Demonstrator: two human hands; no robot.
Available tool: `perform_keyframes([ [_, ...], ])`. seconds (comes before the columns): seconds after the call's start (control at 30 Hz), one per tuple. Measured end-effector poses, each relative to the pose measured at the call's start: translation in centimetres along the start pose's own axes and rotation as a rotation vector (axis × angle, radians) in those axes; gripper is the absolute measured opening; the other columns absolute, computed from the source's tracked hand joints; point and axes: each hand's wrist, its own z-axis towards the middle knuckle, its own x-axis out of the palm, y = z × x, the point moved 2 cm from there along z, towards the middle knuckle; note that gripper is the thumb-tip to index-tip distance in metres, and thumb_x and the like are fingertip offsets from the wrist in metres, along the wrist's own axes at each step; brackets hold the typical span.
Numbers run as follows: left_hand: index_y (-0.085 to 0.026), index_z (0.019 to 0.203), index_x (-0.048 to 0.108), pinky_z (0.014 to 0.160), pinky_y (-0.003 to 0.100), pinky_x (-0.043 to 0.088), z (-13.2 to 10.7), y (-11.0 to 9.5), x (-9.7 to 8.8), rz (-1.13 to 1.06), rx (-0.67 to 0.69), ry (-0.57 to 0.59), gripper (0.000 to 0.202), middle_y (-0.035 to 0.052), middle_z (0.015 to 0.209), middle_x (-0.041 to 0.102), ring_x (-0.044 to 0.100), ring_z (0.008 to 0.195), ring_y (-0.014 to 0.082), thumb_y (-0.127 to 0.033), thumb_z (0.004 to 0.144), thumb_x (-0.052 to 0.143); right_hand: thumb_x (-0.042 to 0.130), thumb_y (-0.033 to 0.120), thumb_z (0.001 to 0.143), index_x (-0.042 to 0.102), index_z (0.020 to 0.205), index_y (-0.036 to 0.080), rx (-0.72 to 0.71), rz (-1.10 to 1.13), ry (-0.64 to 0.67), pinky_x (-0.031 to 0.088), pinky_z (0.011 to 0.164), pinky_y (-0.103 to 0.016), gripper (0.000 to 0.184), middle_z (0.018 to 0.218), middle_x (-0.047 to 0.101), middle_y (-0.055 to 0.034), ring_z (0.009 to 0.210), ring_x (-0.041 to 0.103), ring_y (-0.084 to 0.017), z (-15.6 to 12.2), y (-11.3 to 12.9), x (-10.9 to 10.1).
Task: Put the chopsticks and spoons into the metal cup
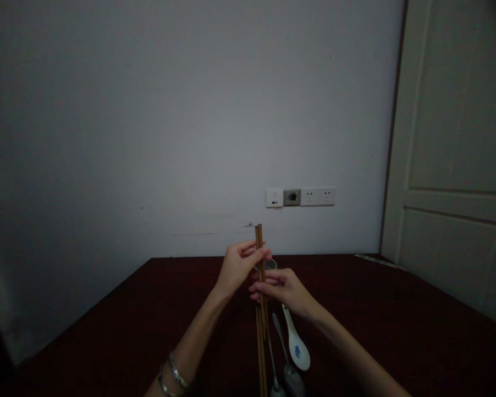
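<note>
A pair of wooden chopsticks (260, 237) stands nearly upright above the table, gripped by both hands. My left hand (240, 266) pinches them near the upper end. Lower down, my right hand (281, 288) has its thumb and fingers closed round the same pair. Beneath the hands, more chopsticks (260, 358) lie lengthwise on the table. Beside them are two metal spoons (288, 366), their bowls partly cut off by the bottom edge, and a white soup spoon (300, 353) with a blue mark. Behind the hands shows the rim of a round container (271, 264), mostly hidden.
The dark red table (149, 309) reaches back to a pale wall (190, 138). Sockets and switch plates (301, 197) are set in the wall. A thin flat strip (380, 261) lies at the table's far right edge, near a panelled door (450, 165).
</note>
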Motion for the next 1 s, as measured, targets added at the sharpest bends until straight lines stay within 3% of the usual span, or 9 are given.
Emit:
perform_keyframes([
  [0.1,-0.008,0.09,0.06,0.061,0.027,0.052,0.0,0.1,-0.3,-0.143,-0.063,0.02,0.032,0.0113,0.085,0.068,0.064,0.072,0.0189,-0.032,0.069,0.063,0.069,0.038,0.064,0.061,0.092,0.011,0.028,0.038,0.034,0.049,0.075,-0.039,0.04,0.086,0.068,-0.0121,0.074,0.066,-0.02,0.1,-0.5,0.3],
  [0.23,-0.008,0.077,0.062,0.057,0.025,0.052,-0.1,-0.1,-0.5,-0.117,-0.048,0.037,0.028,0.0108,0.079,0.068,0.065,0.067,0.0186,-0.033,0.066,0.066,0.069,0.037,0.063,0.062,0.092,0.01,0.055,0.046,0.051,0.049,0.077,-0.039,0.04,0.085,0.068,-0.0118,0.075,0.065,-0.02,0.2,-1.0,0.3],
  [0.4,-0.008,0.076,0.063,0.059,0.027,0.052,-0.4,-0.5,-0.8,-0.076,-0.001,0.057,0.027,0.0104,0.077,0.068,0.065,0.067,0.0189,-0.035,0.07,0.063,0.068,0.037,0.064,0.066,0.094,0.013,0.024,-0.23,0.112,0.048,0.078,-0.037,0.038,0.087,0.069,-0.0078,0.082,0.063,-0.021,-0.4,2.0,-1.1],
  [0.53,-0.008,0.077,0.065,0.066,0.027,0.051,-0.5,-0.7,-0.9,-0.049,0.04,0.094,0.026,0.0101,0.078,0.069,0.065,0.069,0.0182,-0.034,0.072,0.061,0.059,0.037,0.072,0.065,0.098,0.017,-0.179,-0.401,-0.187,0.048,0.08,-0.038,0.033,0.088,0.069,-0.0064,0.081,0.063,-0.02,-0.5,6.4,-2.9],
  [0.63,-0.008,0.082,0.065,0.066,0.028,0.05,-0.6,-0.6,-0.6,-0.082,0.019,0.11,0.027,0.0103,0.079,0.068,0.065,0.069,0.0187,-0.033,0.071,0.062,0.061,0.035,0.07,0.065,0.097,0.018,-0.336,-0.459,-0.383,0.049,0.078,-0.036,0.032,0.091,0.068,-0.0076,0.082,0.063,-0.02,-0.2,8.3,-2.8],
  [0.83,-0.008,0.081,0.066,0.066,0.027,0.049,-0.8,-0.4,0.0,-0.097,0.021,0.167,0.026,0.0101,0.076,0.068,0.064,0.07,0.0189,-0.032,0.072,0.062,0.063,0.033,0.069,0.066,0.094,0.019,-0.441,-0.455,-0.429,0.053,0.066,-0.03,0.029,0.089,0.069,-0.0066,0.075,0.064,-0.018,1.0,7.8,-0.8],
  [1.0,-0.007,0.081,0.066,0.064,0.026,0.048,-0.9,-0.3,0.3,-0.094,-0.003,0.174,0.025,0.0102,0.074,0.068,0.063,0.069,0.0178,-0.03,0.072,0.062,0.063,0.032,0.069,0.068,0.088,0.018,-0.447,-0.456,-0.465,0.052,0.063,-0.028,0.024,0.086,0.069,-0.0059,0.073,0.064,-0.018,1.0,7.1,-0.9],
])
